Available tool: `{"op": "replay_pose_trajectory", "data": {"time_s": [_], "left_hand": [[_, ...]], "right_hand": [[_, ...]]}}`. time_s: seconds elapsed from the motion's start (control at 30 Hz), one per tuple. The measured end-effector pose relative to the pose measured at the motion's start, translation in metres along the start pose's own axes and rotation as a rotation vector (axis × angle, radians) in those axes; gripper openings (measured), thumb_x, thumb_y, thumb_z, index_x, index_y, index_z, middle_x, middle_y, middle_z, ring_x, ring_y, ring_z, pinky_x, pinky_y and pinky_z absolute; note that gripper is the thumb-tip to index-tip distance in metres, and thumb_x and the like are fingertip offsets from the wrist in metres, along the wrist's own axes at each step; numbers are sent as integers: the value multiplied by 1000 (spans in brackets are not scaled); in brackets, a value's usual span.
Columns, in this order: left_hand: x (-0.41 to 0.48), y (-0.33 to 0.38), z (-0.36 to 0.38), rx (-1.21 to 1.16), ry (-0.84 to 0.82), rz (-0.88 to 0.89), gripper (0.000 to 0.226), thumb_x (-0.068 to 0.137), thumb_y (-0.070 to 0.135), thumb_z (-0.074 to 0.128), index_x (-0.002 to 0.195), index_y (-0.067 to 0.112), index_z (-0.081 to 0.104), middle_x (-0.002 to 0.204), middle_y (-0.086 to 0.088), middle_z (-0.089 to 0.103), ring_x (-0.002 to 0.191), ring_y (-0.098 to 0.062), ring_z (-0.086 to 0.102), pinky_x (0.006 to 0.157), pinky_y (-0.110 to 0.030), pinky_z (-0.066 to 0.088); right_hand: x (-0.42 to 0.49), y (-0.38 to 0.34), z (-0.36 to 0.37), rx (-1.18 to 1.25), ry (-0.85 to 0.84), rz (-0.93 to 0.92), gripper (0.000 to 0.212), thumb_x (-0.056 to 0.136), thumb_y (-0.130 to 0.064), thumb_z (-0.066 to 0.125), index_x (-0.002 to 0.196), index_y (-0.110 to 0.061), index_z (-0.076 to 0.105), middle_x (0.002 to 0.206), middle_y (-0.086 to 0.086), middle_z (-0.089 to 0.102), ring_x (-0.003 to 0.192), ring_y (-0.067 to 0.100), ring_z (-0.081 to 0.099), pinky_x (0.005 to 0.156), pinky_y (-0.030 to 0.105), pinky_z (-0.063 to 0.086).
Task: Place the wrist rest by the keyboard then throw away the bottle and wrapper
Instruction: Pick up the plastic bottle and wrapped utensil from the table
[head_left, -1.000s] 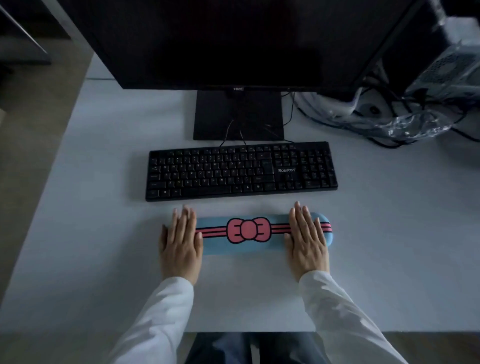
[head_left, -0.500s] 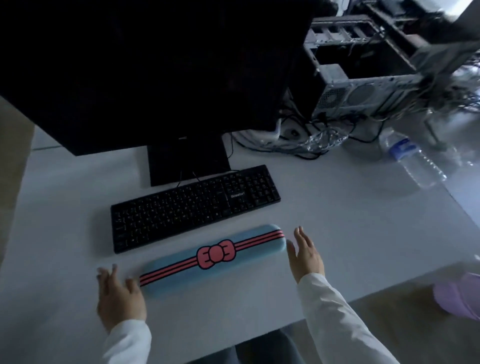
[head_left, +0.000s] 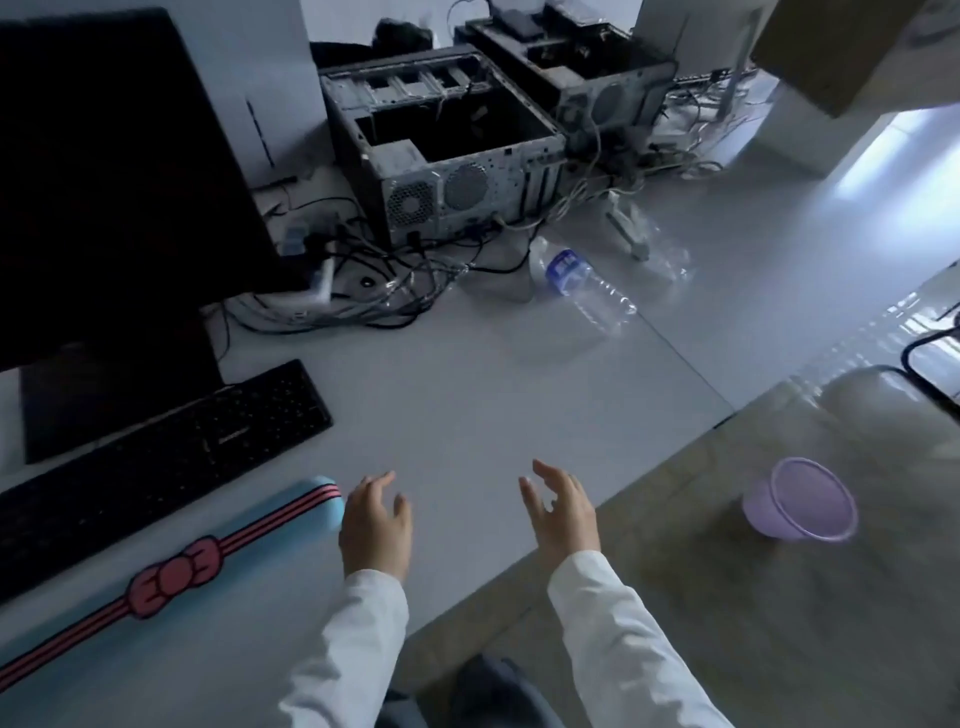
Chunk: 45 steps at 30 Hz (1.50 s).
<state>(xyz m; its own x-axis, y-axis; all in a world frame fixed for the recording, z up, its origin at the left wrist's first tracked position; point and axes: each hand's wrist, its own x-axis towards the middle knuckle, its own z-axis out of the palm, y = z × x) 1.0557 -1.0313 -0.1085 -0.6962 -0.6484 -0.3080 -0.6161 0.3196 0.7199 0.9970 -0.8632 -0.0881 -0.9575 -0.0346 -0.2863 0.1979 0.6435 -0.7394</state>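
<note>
The blue wrist rest (head_left: 171, 566) with a pink bow lies on the white desk just in front of the black keyboard (head_left: 156, 467). My left hand (head_left: 375, 525) hovers open by the rest's right end, not touching it. My right hand (head_left: 562, 512) is open over the desk's front edge, holding nothing. A clear plastic bottle (head_left: 584, 286) with a blue label lies on its side far back on the desk. A crinkled clear wrapper (head_left: 410, 283) lies among the cables left of the bottle.
A purple bin (head_left: 800, 501) stands on the floor to the right of the desk (head_left: 467, 415). Open computer cases (head_left: 441, 156) and tangled cables fill the back. The dark monitor (head_left: 104, 171) looms at left. A black chair frame (head_left: 930, 364) is at the far right.
Both hands have come off the wrist rest and moved right. My view has swung right, bringing the bottle, the wrapper and the bin into sight.
</note>
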Motion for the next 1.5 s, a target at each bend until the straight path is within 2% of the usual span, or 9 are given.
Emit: {"op": "replay_pose_trajectory", "data": {"time_s": [0.07, 0.2, 0.3, 0.7, 0.87, 1.0, 1.13, 1.3, 1.5], "left_hand": [[-11, 25, 28, 10, -56, 17, 38, 88, 10, 51, 125, 2, 55, 137, -23, 51, 133, -32, 42, 109, -38, 30], [-26, 73, 69, 2, -118, 54, 38, 89, 12, 50, 126, 4, 54, 136, -20, 52, 131, -32, 43, 107, -35, 31], [-29, 105, 93, 25, -175, 78, 39, 90, 15, 48, 128, 5, 52, 137, -20, 51, 130, -33, 44, 106, -35, 32], [37, 212, 185, -27, -226, 127, 46, 90, 21, 50, 133, 5, 46, 139, -19, 49, 132, -32, 41, 105, -34, 30], [89, 250, 212, -66, -168, 57, 54, 90, 28, 50, 138, 7, 38, 143, -18, 44, 135, -30, 37, 108, -36, 29], [125, 265, 225, -113, -175, -30, 60, 89, 32, 51, 141, 7, 33, 148, -15, 39, 138, -29, 35, 111, -38, 27], [149, 273, 232, -183, -178, -133, 64, 88, 36, 50, 142, 8, 30, 150, -15, 37, 139, -28, 35, 113, -38, 28], [170, 283, 237, -279, -180, -220, 70, 87, 40, 52, 142, 4, 28, 149, -18, 37, 138, -27, 36, 114, -39, 28], [184, 300, 250, -354, -119, -308, 71, 85, 38, 56, 140, 0, 31, 145, -19, 42, 134, -29, 41, 112, -37, 32]], "right_hand": [[5, 14, -26, 32, 26, 30, 40, 87, -26, 57, 123, -9, 56, 126, 11, 58, 119, 23, 54, 101, 34, 42], [17, 39, -72, 45, 67, 82, 40, 88, -26, 55, 124, -10, 55, 125, 9, 58, 114, 22, 56, 96, 24, 38], [27, 53, -99, 90, 127, 118, 39, 87, -24, 57, 122, -9, 55, 119, 12, 61, 106, 24, 58, 93, 24, 40], [137, 61, -166, 87, 230, 107, 43, 84, -28, 60, 123, -10, 53, 126, 7, 59, 117, 21, 55, 100, 31, 42], [208, 53, -177, 23, 231, 107, 46, 82, -32, 61, 123, -11, 53, 127, 6, 58, 120, 23, 52, 102, 37, 41], [252, 51, -176, -35, 235, 137, 53, 79, -36, 63, 126, -13, 51, 126, 9, 55, 120, 26, 47, 98, 31, 36], [281, 46, -171, -50, 269, 175, 65, 75, -33, 69, 130, -8, 46, 132, 14, 48, 127, 27, 40, 104, 28, 29], [323, 36, -167, -73, 313, 123, 75, 68, -31, 75, 131, -4, 44, 135, 17, 46, 128, 32, 37, 108, 32, 25], [385, 32, -177, -181, 282, 73, 84, 66, -41, 75, 134, -7, 40, 138, 15, 42, 130, 33, 30, 109, 33, 15]]}}
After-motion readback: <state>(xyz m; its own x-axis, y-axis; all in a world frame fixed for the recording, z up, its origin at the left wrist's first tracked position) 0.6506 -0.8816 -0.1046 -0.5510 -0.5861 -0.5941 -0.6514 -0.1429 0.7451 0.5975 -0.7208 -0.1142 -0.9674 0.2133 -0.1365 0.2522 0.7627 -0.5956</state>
